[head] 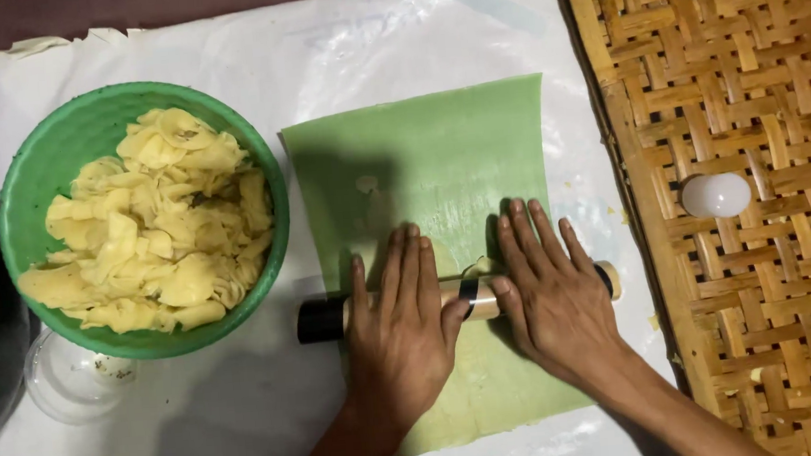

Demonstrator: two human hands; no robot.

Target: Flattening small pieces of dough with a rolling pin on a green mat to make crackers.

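Left hand (pixel 402 330) and right hand (pixel 551 294) lie flat, side by side, palms pressing the stiff roller (pixel 459 298) mid-length over soft, probably tear-prone dough (pixel 479 267).

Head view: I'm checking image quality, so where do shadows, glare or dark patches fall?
Head view: the hands throw a shadow leftward over the green sheet; glare shines on the white plastic cover; the left edge and top strip are dark; focus is soft overall.
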